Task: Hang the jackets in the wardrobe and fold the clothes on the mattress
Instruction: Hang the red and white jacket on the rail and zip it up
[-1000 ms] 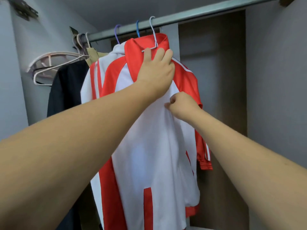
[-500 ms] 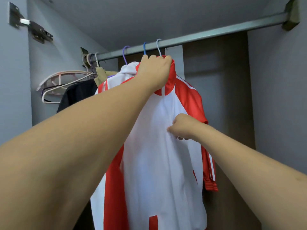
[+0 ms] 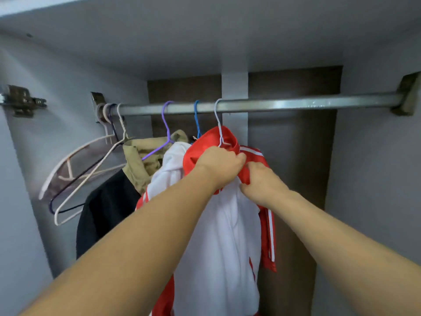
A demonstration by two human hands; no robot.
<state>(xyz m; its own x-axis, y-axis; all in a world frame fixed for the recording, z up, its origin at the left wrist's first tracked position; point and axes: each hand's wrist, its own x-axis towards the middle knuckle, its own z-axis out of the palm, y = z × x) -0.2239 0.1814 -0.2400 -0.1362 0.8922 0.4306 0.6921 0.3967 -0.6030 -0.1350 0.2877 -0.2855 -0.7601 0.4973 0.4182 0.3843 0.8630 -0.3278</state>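
Smooth red-white jacket (image 3: pixel 218 236), thin wire hanger (image 3: pixel 219 124)

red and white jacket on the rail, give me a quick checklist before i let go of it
1. White hanger hooked over the rail: ok.
2. Red and white jacket hanging from that hanger: ok.
3. Collar straight: not ok, bunched where the left hand and right hand grip it.
4. Both shoulders seated on the hanger: cannot tell, the hands hide them.
5. Free rail to the right: ok.
6. Front zipped: cannot tell.
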